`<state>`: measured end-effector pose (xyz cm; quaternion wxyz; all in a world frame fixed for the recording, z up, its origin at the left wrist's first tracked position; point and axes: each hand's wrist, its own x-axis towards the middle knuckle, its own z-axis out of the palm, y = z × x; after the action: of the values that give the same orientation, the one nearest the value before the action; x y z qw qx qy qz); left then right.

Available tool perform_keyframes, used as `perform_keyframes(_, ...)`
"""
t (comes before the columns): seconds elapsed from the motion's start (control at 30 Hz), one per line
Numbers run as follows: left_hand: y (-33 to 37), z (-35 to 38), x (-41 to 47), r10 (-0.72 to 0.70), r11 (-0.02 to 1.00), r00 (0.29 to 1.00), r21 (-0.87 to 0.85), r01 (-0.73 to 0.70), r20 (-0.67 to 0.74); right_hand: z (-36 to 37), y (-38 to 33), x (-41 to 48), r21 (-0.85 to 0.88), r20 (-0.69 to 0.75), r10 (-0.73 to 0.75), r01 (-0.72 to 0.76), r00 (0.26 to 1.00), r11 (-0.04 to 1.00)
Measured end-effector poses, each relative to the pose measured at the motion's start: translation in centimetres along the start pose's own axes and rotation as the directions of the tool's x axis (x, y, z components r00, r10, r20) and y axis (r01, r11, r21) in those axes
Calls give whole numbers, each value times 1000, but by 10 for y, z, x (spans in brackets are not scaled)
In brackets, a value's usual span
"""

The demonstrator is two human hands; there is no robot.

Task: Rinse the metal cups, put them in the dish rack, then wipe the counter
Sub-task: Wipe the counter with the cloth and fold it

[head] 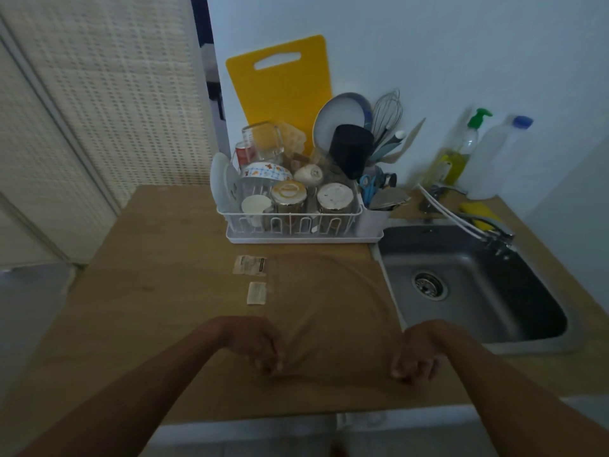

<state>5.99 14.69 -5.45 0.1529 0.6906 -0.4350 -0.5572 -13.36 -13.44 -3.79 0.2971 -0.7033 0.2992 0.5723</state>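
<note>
Two metal cups stand upside down side by side at the front of the white dish rack (296, 239): one (289, 196) on the left, the other (334, 198) on the right. A thin brown cloth (329, 301) lies spread flat on the wooden counter (158, 291) between the rack and me. My left hand (260, 349) is curled over the cloth's near left edge, where creases fan out from the fingers. My right hand (416, 359) is curled on its near right corner, beside the sink.
The steel sink (514, 291) with its tap (491, 234) is at the right. A soap bottle (459, 153), a plastic bottle (501, 156) and a yellow sponge (478, 211) stand behind it. The crowded rack backs onto a yellow cutting board (280, 94). Two paper scraps (252, 266) lie left of the cloth.
</note>
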Motion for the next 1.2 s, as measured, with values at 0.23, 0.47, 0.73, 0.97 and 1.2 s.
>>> perform_keyframes(0.23,-31,5,10,18,986,663,122,111,-749,24,-48,26,-41,-861,-207,343,464,938)
perform_keyframes(0.47,-69,5,31,-124,876,566,178,449,-815,65,-114,93,-257,-877,-307,180,369,950)
perform_keyframes(0.73,-80,-4,55,-5,816,436,248,522,-900,0,-138,127,-183,-946,-214,141,242,973)
perform_keyframes(0.97,-84,-3,58,-5,804,437,256,537,-899,-39,-143,132,-213,-926,-243,132,289,968)
perform_keyframes(1.2,-84,-4,56,-6,811,442,254,527,-897,80,-116,102,-224,-938,-255,148,235,963)
